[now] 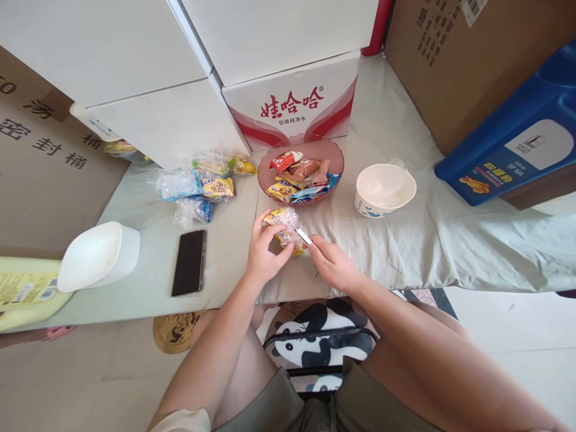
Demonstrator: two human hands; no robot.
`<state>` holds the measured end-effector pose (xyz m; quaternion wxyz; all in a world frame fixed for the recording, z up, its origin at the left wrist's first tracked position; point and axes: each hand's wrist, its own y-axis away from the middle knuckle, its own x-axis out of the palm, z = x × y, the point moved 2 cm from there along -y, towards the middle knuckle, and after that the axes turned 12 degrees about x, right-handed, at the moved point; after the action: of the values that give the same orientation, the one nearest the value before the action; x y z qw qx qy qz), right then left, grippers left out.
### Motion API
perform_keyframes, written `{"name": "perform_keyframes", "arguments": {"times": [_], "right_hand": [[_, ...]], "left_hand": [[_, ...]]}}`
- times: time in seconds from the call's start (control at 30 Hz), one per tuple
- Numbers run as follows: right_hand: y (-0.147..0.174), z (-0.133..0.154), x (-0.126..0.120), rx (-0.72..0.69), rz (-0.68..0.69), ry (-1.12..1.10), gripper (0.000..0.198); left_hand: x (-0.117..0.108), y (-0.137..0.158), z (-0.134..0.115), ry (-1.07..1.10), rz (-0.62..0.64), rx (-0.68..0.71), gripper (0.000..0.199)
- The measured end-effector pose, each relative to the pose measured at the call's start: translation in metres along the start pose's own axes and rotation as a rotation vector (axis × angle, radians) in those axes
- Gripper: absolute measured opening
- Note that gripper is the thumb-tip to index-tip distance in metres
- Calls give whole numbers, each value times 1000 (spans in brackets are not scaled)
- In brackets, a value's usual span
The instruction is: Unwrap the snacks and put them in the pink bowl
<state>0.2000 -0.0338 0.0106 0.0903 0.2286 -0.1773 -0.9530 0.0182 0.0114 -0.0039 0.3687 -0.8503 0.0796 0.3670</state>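
My left hand (263, 252) has its fingers curled around a yellow snack pack in clear plastic wrap (285, 219) at the table's front edge. A slim white utility knife (303, 236) is pinched in my right hand (333, 262). Its tip points left and touches the clear wrap; whether it has cut in, I cannot tell. Just behind my hands stands a pink ribbed bowl (264, 178) with several wrapped snacks (305, 170) in it. To the left lies a group of bagged snacks (218, 188), some in clear plastic.
A white paper bowl (377, 210) with clear plastic in it stands right. At left are a black phone (189, 263) and a white plastic container (127, 247). A red-and-white carton (292, 114) stands behind, a blue jug (490, 174) at far right.
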Motion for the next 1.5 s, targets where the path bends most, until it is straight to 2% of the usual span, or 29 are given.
{"name": "perform_keyframes", "arguments": {"times": [0.9,1.27,1.5], "right_hand": [[1,-3,5,26,-9,122,24],[3,1,7,76,8,232,15],[2,2,2,96,35,234,17]], "left_hand": [[4,2,1,88,53,-73,34],[10,4,6,186,122,-171,37],[8,3,0,193,125,-196,36]]}}
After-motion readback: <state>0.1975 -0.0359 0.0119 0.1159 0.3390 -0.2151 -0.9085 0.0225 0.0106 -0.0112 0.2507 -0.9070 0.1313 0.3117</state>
